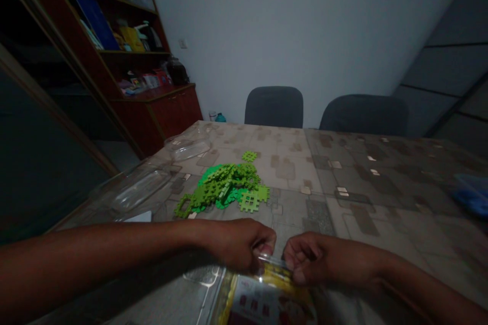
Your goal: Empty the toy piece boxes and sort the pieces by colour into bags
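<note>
My left hand [240, 244] and my right hand [310, 259] meet at the near edge of the table, both pinched on the top edge of a clear plastic bag [263, 297] with a yellow and white printed label. The bag lies below my hands at the bottom of the view. A pile of green interlocking plastic pieces [224, 188] lies on the table just beyond my hands.
A patterned cloth covers the table [343, 177]. Two clear plastic containers [141, 190] [186, 147] sit at the left. A blue object [473, 195] lies at the right edge. Two dark chairs [273, 106] stand behind; a wooden shelf unit [125, 51] stands left.
</note>
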`<action>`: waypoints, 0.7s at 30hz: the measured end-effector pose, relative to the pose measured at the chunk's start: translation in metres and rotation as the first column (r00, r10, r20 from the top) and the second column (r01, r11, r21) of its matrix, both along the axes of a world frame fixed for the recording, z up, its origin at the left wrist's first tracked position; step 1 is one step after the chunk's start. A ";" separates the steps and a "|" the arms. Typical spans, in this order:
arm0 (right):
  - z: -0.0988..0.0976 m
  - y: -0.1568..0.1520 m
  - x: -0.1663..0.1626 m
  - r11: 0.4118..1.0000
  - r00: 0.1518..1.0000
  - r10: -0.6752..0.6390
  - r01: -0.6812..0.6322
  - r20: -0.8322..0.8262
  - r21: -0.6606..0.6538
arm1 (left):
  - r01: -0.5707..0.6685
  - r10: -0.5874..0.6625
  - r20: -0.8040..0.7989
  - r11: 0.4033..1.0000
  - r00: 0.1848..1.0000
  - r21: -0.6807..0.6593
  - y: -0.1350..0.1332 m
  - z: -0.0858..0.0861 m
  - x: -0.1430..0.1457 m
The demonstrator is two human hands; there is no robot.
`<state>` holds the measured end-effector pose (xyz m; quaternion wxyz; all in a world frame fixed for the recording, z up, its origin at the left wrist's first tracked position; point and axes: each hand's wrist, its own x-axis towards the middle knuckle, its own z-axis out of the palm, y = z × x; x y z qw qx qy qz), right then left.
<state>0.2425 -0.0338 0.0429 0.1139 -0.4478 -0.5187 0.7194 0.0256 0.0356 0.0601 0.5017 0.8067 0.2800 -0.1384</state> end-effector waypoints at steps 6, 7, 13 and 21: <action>-0.008 -0.002 0.009 0.999 1.000 -0.016 0.016 -0.001 0.052 | -0.131 0.143 -0.001 0.900 0.990 -0.415 0.023 -0.018 -0.015; -0.009 -0.003 0.010 0.999 1.000 -0.018 0.018 -0.001 0.051 | -0.164 0.172 -0.023 0.878 0.985 -0.451 0.026 -0.018 -0.019; -0.010 0.001 0.015 0.999 1.000 0.006 -0.006 -0.010 0.032 | -0.353 0.361 -0.006 0.911 0.933 -0.214 0.018 -0.011 -0.033; -0.020 -0.009 -0.009 0.940 0.971 -0.168 0.106 0.172 0.323 | -0.130 0.130 0.037 0.833 0.991 0.538 -0.006 -0.001 -0.040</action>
